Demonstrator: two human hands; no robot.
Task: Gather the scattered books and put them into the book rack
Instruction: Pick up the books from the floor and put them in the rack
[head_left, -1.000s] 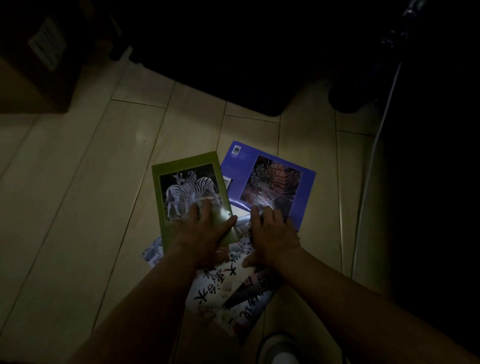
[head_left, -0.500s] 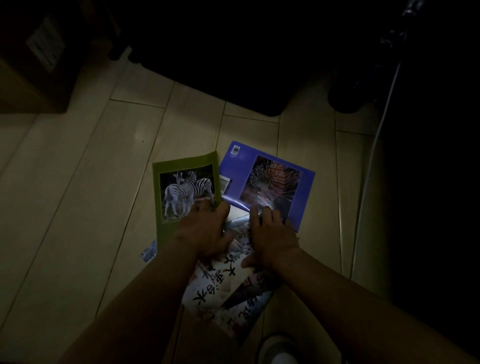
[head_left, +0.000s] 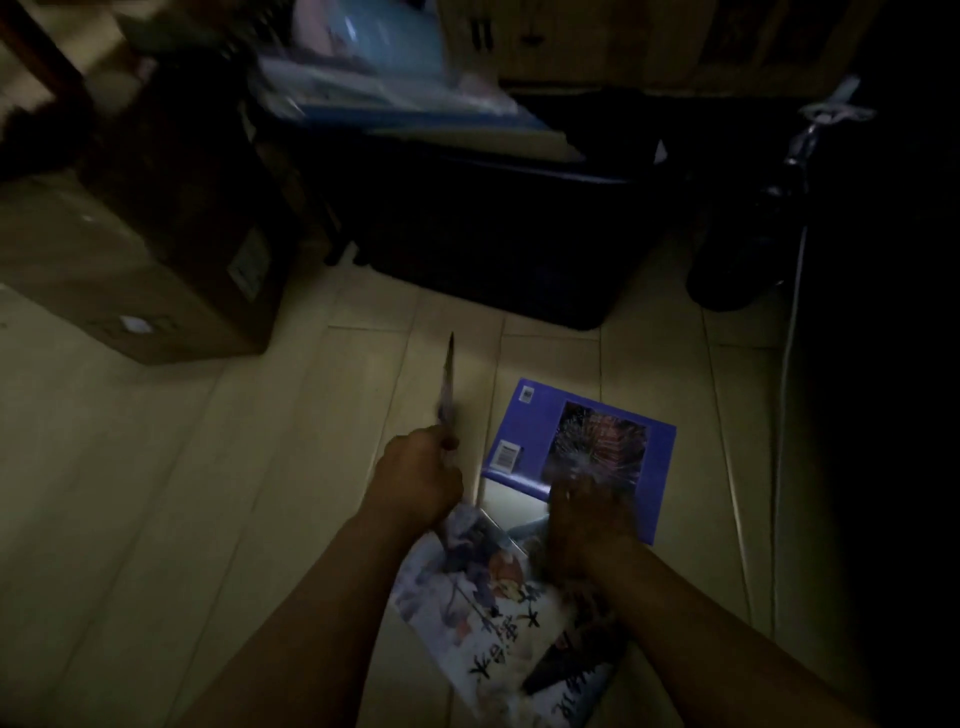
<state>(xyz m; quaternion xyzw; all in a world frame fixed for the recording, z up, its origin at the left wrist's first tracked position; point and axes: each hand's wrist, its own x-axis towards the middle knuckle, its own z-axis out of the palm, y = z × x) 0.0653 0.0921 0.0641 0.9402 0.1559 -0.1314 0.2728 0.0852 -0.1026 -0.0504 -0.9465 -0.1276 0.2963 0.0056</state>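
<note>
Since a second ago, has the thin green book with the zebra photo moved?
Yes. The left hand has raised the green book edge-up, off the floor beside the flat blue book.

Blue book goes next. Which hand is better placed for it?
Right, probably. The right hand lies on the blue book at its near edge, though blurred. The left hand grips a thin book held upright, edge-on to the camera, so it is occupied and further away.

Thin book (head_left: 448, 389) upright, edge-on, at 9 o'clock from blue book (head_left: 597, 441) flat on floor (head_left: 260, 467); white magazine (head_left: 483, 613) at 7 o'clock.
</note>
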